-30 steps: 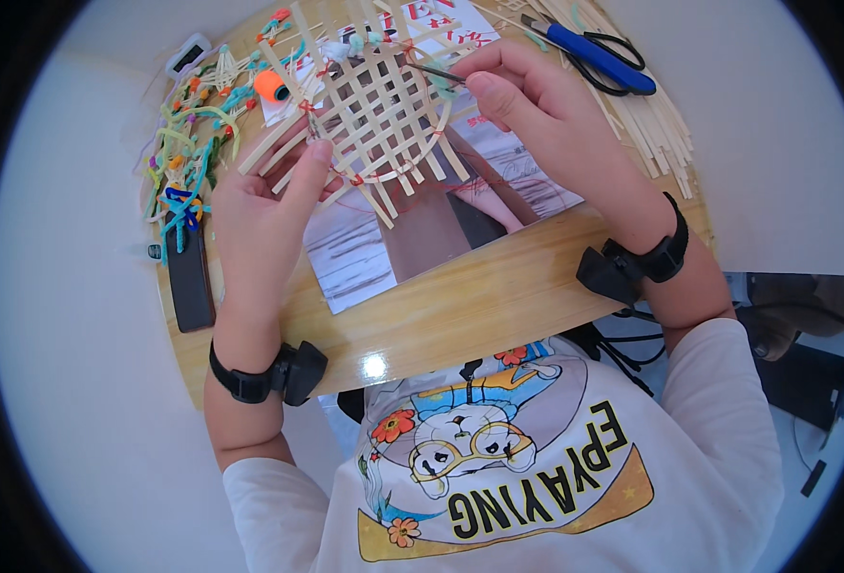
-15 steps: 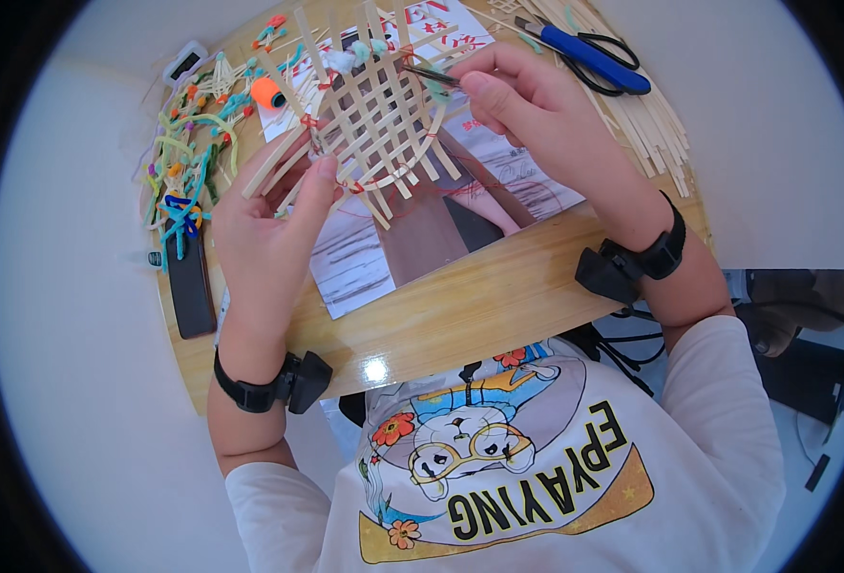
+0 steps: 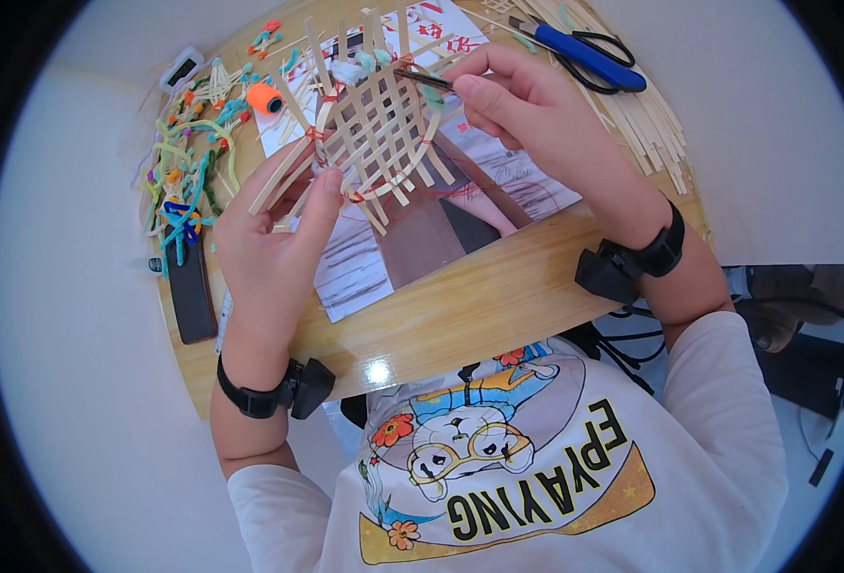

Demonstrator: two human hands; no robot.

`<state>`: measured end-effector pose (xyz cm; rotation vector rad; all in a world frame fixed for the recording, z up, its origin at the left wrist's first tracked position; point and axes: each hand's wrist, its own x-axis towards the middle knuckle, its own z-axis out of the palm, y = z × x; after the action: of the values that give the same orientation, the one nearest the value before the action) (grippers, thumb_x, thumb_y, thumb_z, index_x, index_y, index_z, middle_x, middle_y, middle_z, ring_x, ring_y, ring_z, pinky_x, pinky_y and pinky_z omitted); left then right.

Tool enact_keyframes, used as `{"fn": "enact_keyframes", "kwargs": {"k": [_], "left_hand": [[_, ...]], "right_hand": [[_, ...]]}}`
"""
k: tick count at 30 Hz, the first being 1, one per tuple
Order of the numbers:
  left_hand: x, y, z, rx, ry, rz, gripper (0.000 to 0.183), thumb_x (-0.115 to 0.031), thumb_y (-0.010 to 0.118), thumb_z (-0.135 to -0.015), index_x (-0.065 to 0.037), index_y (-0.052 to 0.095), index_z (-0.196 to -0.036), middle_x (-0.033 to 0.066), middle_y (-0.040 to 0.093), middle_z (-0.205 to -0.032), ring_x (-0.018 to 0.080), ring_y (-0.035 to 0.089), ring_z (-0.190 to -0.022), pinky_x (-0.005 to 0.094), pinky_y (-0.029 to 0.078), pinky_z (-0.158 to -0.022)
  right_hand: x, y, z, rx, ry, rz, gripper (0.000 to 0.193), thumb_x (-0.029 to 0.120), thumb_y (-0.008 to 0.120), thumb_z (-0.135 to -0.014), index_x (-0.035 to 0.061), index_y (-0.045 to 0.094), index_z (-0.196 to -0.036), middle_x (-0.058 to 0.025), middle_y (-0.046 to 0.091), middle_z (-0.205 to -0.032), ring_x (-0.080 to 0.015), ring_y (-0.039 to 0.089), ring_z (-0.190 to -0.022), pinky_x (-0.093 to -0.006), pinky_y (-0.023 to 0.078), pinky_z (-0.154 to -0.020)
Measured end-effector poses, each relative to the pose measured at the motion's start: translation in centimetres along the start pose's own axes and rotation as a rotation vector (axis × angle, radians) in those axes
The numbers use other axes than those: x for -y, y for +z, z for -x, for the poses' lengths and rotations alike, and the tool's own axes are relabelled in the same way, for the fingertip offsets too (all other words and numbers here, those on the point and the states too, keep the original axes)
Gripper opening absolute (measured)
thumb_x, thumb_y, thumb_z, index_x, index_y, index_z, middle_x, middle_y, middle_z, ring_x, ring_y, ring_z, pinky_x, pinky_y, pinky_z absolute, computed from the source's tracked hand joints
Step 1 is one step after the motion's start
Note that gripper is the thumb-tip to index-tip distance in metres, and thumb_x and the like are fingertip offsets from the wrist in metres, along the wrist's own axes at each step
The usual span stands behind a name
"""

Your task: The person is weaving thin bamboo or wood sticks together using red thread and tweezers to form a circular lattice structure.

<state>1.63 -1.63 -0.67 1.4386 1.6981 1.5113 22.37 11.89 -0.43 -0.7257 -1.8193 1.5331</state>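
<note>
A round open-weave piece of pale bamboo strips (image 3: 376, 129) is held up over a printed sheet (image 3: 355, 282), with strip ends sticking out all round. My left hand (image 3: 274, 215) grips its left edge between thumb and fingers. Red thread ties (image 3: 315, 135) bind the hoop at several spots. White and pale green fluffy tufts (image 3: 350, 71) sit along the far rim; another green tuft (image 3: 432, 96) is at the right rim. In my right hand (image 3: 517, 91), thumb and fingers pinch dark tweezers (image 3: 427, 79), whose tips reach the upper right rim. Whether the tips clasp anything is too small to tell.
At right lie blue-handled pliers (image 3: 589, 59), black loop handles (image 3: 605, 43) and loose bamboo strips (image 3: 651, 134). An orange spool (image 3: 264, 98), colourful fuzzy stems (image 3: 202, 134), a white device with a dark display (image 3: 183, 67) and a dark flat case (image 3: 191, 296) occupy the left side.
The tweezers and my right fingers have shifted slightly left, the tips now further over the weave. The woven piece has tilted a little. My left hand keeps its grip.
</note>
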Motion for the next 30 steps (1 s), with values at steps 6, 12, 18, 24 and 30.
{"fn": "enact_keyframes", "kwargs": {"k": [6, 12, 18, 24, 30], "left_hand": [[0.1, 0.0, 0.1, -0.01, 0.019, 0.001, 0.034, -0.006, 0.069, -0.084, 0.006, 0.061, -0.114, 0.0128, 0.066, -0.102, 0.0175, 0.066, -0.09, 0.0278, 0.055, -0.076], [-0.7, 0.1, -0.1, -0.014, -0.08, 0.117, 0.035, -0.004, 0.067, -0.085, 0.008, 0.058, -0.117, 0.0142, 0.064, -0.105, 0.0169, 0.064, -0.09, 0.0286, 0.058, -0.071], [-0.7, 0.0, -0.4, -0.02, -0.111, 0.144, 0.036, -0.005, 0.066, -0.086, 0.007, 0.056, -0.118, 0.0158, 0.064, -0.102, 0.016, 0.064, -0.087, 0.0282, 0.058, -0.069], [0.1, -0.8, -1.8, -0.038, -0.188, 0.208, 0.038, -0.011, 0.065, -0.088, 0.008, 0.055, -0.119, 0.0155, 0.066, -0.096, 0.0159, 0.066, -0.076, 0.0256, 0.055, -0.063], [0.5, -1.0, -2.1, -0.075, -0.222, 0.239, 0.038, -0.011, 0.064, -0.088, 0.009, 0.055, -0.12, 0.0159, 0.066, -0.098, 0.0157, 0.066, -0.078, 0.0257, 0.055, -0.064]], "right_hand": [[-0.1, -0.1, -0.1, 0.032, -0.015, -0.011, 0.018, 0.019, 0.057, -0.092, 0.0029, 0.059, -0.099, 0.005, 0.051, -0.069, -0.0024, 0.042, -0.063, -0.0203, 0.033, -0.055], [-0.2, -0.1, 0.0, -0.004, -0.048, 0.073, 0.018, 0.02, 0.057, -0.092, 0.0038, 0.06, -0.099, 0.0036, 0.057, -0.072, -0.0028, 0.046, -0.065, -0.0204, 0.036, -0.058], [0.5, 0.0, 0.3, 0.01, -0.052, 0.042, 0.021, 0.023, 0.057, -0.093, 0.0046, 0.061, -0.102, 0.0021, 0.059, -0.077, -0.0031, 0.047, -0.069, -0.0206, 0.038, -0.059], [0.3, -0.3, -0.1, -0.117, -0.109, -0.067, 0.025, 0.028, 0.054, -0.096, 0.0078, 0.06, -0.111, 0.0068, 0.045, -0.069, 0.0004, 0.035, -0.058, -0.0158, 0.023, -0.048], [0.4, -0.7, -0.1, -0.09, -0.174, 0.098, 0.023, 0.023, 0.058, -0.094, 0.008, 0.06, -0.112, 0.0041, 0.058, -0.083, -0.0014, 0.047, -0.065, -0.0167, 0.037, -0.055]]}}
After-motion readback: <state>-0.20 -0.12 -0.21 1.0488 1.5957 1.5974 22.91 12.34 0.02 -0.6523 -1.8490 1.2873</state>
